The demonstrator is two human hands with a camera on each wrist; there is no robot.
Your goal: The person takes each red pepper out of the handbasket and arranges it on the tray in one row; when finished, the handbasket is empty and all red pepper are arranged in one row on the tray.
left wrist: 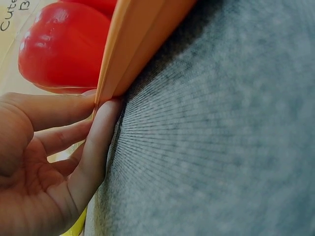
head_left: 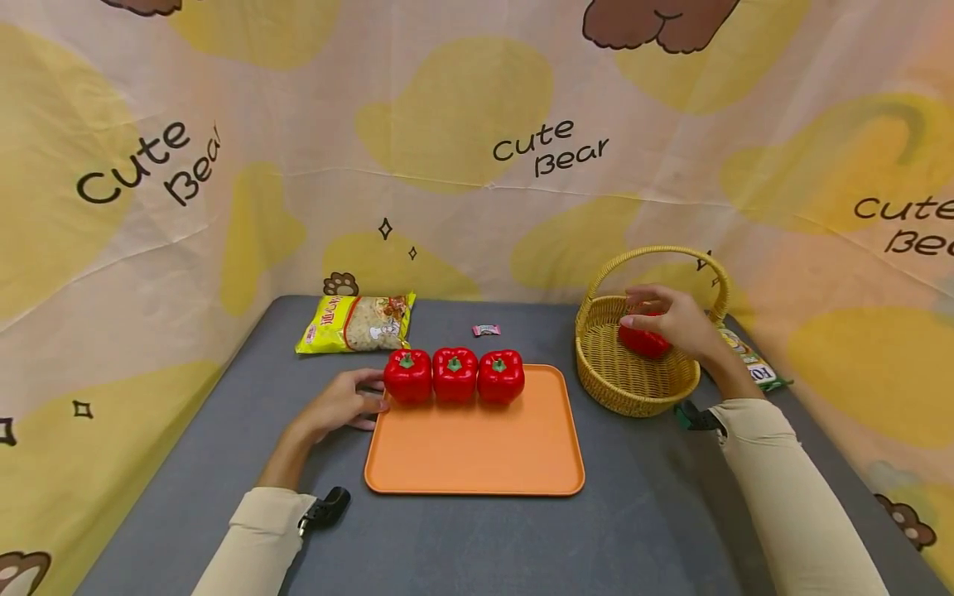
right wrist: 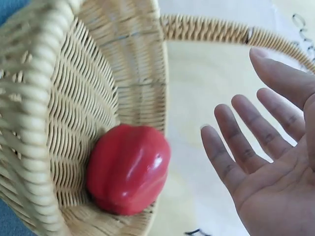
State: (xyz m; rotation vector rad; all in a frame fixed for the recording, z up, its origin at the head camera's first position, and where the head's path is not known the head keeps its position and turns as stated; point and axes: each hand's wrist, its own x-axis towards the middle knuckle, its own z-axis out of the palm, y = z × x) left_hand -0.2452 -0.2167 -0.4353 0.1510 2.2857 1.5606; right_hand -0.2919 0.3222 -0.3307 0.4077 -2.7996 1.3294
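Note:
Three red bell peppers (head_left: 455,375) stand in a row along the far left edge of an orange tray (head_left: 477,451). My left hand (head_left: 344,406) pinches the tray's left rim; the left wrist view shows thumb and finger on either side of the rim (left wrist: 109,73). On the right, a wicker basket (head_left: 633,397) with a tall handle has another red bell pepper (right wrist: 129,169) lying inside it. My right hand (right wrist: 270,167) is over the basket, fingers spread and apart from that pepper, palm bare. In the head view this hand (head_left: 674,319) hides part of the pepper.
A yellow snack bag (head_left: 358,324) lies behind the tray at the left. A small pink wrapped candy (head_left: 486,329) is at the back middle. Right of the basket, a green packet (head_left: 753,364) sits partly behind my right forearm. Printed cloth hangs around the grey table (head_left: 477,546).

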